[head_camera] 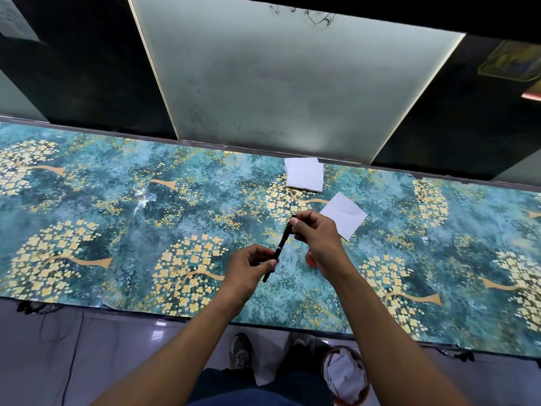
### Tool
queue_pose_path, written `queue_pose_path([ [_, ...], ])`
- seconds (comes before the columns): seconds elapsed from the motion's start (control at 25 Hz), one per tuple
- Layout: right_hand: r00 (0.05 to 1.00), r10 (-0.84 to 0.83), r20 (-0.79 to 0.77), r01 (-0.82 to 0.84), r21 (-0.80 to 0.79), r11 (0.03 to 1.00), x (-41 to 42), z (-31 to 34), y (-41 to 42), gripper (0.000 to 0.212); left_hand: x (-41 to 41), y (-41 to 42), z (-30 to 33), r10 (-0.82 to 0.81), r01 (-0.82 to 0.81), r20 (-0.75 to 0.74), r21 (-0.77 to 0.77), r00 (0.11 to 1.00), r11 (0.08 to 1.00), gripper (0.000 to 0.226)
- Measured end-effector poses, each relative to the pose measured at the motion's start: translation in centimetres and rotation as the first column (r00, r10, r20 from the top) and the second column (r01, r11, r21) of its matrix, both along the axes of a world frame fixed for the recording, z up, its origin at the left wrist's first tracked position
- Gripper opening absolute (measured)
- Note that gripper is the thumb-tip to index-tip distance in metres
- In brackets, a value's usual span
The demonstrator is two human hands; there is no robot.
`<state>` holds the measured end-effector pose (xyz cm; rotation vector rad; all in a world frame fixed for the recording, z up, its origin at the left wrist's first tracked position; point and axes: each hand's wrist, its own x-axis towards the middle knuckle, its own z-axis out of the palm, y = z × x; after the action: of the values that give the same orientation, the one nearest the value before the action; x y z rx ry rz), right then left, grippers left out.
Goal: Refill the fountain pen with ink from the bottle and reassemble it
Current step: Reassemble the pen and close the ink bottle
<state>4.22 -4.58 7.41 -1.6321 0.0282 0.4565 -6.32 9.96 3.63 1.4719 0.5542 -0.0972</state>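
A black fountain pen (pixel 281 244) is held slanted above the flower-patterned table (pixel 146 215), both hands on it. My left hand (pixel 248 269) grips its lower barrel end between curled fingers and thumb. My right hand (pixel 316 234) pinches its upper end, where a bit of metal shows at the fingertips. A reddish, blurred object (pixel 311 260), possibly the ink bottle, sits on the table just under my right wrist and is mostly hidden by it.
A stack of white tissues (pixel 304 174) lies at the table's far edge, and a single white sheet (pixel 345 215) lies to the right of my right hand. A bin with crumpled paper (pixel 345 373) stands on the floor by my feet.
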Motion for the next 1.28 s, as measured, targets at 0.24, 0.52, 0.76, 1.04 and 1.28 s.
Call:
queue_pose_path([
  [0.24, 1.0, 0.005, 0.027, -0.004, -0.032, 0.999, -1.5, -0.2, -0.5, 0.01, -0.1, -0.9, 0.1, 0.01, -0.01, 0.003, -0.05, 1.0, 0.999, 0.012],
  [0.52, 1.0, -0.004, -0.014, 0.004, -0.059, 0.998, -2.8, -0.2, -1.3, 0.003, -0.8, -1.5, 0.2, -0.018, 0.017, -0.016, -0.04, 1.0, 0.999, 0.017],
  [0.76, 0.999, -0.015, -0.04, 0.014, -0.026, 1.0, -3.0, -0.1, -1.7, 0.005, -0.9, -1.8, 0.6, -0.038, 0.038, -0.003, -0.032, 0.999, 0.999, 0.017],
  [1.04, 0.998, -0.032, -0.045, 0.032, -0.005, 0.999, -3.0, 0.0, -2.4, 0.005, -0.8, -2.6, 1.4, -0.042, 0.042, -0.007, 0.0, 0.999, 0.999, 0.013],
  [1.28, 0.999, -0.033, -0.021, 0.033, -0.03, 0.999, -2.9, -0.2, -3.9, 0.006, -0.5, -3.7, 1.8, -0.066, 0.066, -0.005, 0.034, 0.998, 0.997, 0.012],
])
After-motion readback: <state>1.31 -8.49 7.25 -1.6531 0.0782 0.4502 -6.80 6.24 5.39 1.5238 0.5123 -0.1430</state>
